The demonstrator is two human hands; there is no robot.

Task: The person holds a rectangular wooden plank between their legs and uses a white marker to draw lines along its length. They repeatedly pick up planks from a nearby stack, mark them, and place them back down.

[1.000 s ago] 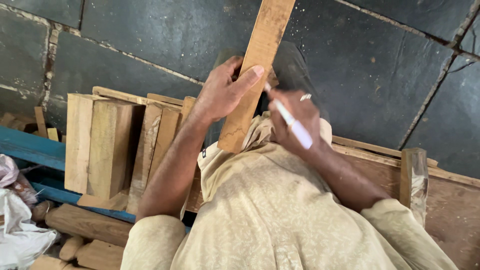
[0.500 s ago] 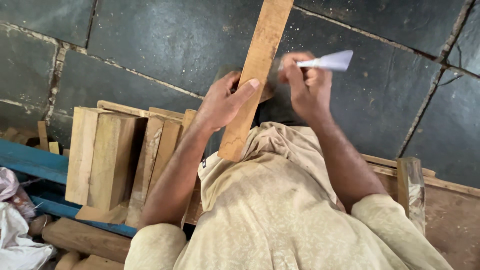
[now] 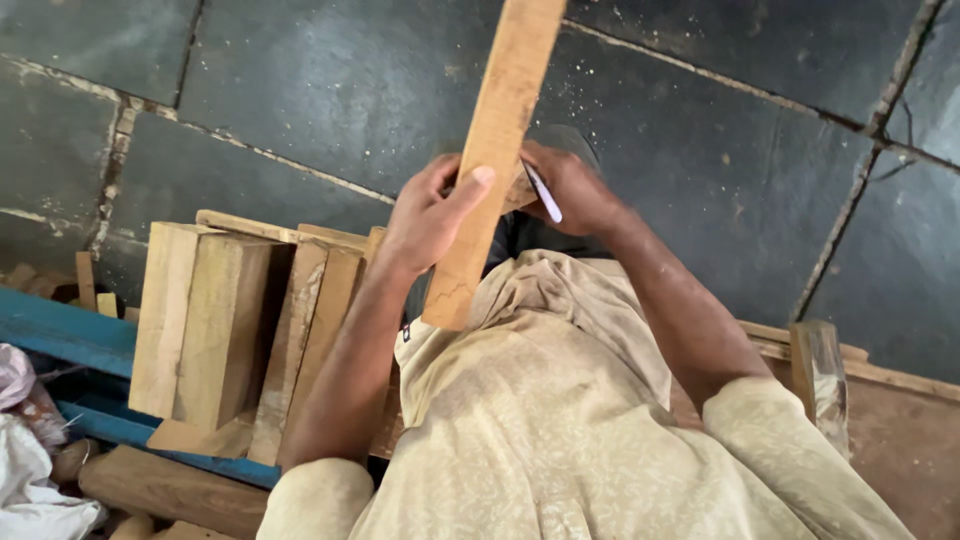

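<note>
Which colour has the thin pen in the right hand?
White; the thin pen shows in the head view.

Wood blocks left of plank.

Floor: large dark grey stone slabs with pale, gritty joints between them.
Block stack: thick pale wooden blocks standing on end, side by side, at the left.
Beam: blue painted beam running beneath the blocks toward the left edge.
Bag: crumpled white plastic bag at the lower left corner.
Post: short wooden post, upright at the right, against a brown board.
</note>
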